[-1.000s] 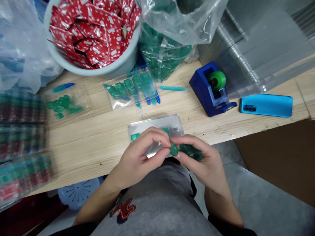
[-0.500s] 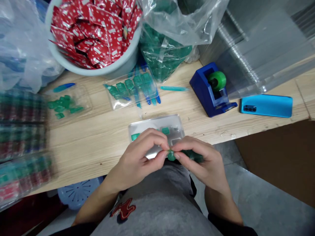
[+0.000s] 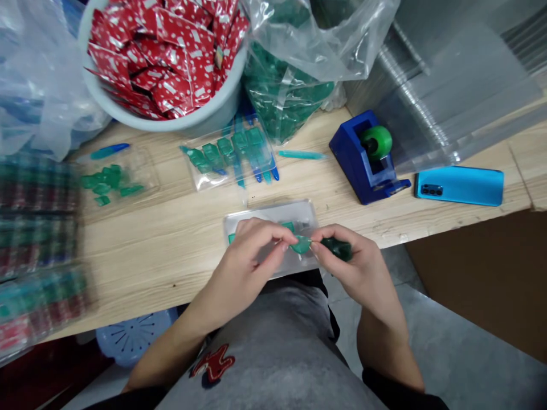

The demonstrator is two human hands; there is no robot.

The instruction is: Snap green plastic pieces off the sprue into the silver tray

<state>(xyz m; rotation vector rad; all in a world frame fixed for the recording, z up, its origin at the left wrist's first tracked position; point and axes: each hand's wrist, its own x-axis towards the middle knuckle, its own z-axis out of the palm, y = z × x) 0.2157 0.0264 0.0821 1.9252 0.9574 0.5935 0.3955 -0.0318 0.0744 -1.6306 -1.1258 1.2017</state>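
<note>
Thumb and fingertips of my left hand [image 3: 252,256] are closed on a small translucent green plastic piece [image 3: 301,245]. My right hand [image 3: 348,256] grips a tool with a dark green bulb-shaped handle [image 3: 338,249]; its thin tip appears to meet the piece's right end, though fingers partly cover it. Below both hands lies a shallow clear plastic tray [image 3: 239,216] at the table's front edge. It contains green pieces [image 3: 288,226], some partly hidden by my left hand.
Behind are a clear pack of green pieces [image 3: 226,151], a teal stick [image 3: 302,154], a blue tape dispenser [image 3: 356,156] and a blue phone [image 3: 461,186]. A tub [image 3: 205,117] of red packets, a bag of green pieces [image 3: 282,91] and stacked packs [image 3: 38,239] stand around.
Both hands have risen slightly towards the tray with the green piece. It has turned between the fingers, and the dark green handle now shows more clearly in my right hand.
</note>
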